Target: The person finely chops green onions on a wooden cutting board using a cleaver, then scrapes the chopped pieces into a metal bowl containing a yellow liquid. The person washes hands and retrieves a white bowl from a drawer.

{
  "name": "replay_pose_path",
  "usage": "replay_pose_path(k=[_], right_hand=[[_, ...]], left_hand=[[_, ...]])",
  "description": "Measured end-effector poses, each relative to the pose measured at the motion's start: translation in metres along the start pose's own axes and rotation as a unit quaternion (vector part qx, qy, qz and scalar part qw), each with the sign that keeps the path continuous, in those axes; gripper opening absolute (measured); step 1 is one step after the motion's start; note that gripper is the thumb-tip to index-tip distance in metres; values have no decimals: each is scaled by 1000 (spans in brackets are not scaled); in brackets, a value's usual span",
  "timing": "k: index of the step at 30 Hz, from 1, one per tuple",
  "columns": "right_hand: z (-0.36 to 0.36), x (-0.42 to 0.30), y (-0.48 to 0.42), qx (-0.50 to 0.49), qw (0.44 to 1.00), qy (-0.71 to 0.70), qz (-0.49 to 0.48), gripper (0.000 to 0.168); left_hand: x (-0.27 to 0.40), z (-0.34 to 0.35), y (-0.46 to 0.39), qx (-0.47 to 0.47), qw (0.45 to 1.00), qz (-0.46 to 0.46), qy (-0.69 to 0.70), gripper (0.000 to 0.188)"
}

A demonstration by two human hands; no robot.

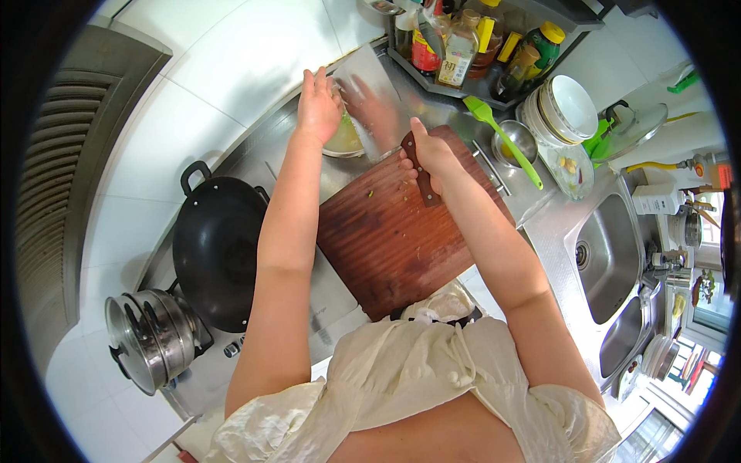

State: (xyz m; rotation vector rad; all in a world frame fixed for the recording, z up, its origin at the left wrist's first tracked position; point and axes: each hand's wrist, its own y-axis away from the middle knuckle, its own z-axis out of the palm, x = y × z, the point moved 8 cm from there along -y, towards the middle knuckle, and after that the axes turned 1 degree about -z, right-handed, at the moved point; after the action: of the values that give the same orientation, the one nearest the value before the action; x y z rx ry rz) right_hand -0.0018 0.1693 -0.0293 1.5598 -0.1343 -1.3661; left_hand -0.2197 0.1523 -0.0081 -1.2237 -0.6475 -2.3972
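My right hand [433,151] is closed around the brown riveted handle of a cleaver [367,95], whose broad shiny blade mirrors a hand. Over the far left of the blade, my left hand [319,107] stretches its fingers and holds nothing visible; I cannot tell whether it touches the metal. Below and partly behind the blade is a round bowl [341,144] with pale yellow-green contents. A reddish-brown wooden cutting board [399,231] lies under my right hand. Small green scraps [370,194] dot its surface.
At left stand a black wok [217,254] and a steel steamer pot [153,338]. Several seasoning bottles [457,52] fill the rack ahead. To the right are a green silicone brush [503,139] on a small metal bowl [514,139], stacked white bowls [567,110] and a steel sink [611,260].
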Motion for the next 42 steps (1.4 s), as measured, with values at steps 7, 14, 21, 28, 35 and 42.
replay_pose_path(k=[7, 14, 21, 28, 35, 42], right_hand=[[-55, 25, 42, 45, 995, -5, -88, 55], [-158, 112, 123, 181, 980, -42, -75, 55], [-200, 175, 153, 240, 968, -69, -19, 60], [-197, 202, 139, 238, 964, -118, 13, 59], [-194, 205, 118, 237, 963, -121, 36, 59], [-160, 196, 90, 208, 977, -42, 30, 63]], left_hand=[[21, -19, 8, 120, 964, 97, -215, 64], [-3, -18, 59, 196, 915, 263, -236, 37], [-66, -4, 126, 157, 907, 248, -303, 32], [-97, -17, 156, 188, 905, 230, -305, 29], [-111, -38, 166, 238, 889, 224, -321, 28], [-135, -28, 152, 204, 872, 249, -369, 34]])
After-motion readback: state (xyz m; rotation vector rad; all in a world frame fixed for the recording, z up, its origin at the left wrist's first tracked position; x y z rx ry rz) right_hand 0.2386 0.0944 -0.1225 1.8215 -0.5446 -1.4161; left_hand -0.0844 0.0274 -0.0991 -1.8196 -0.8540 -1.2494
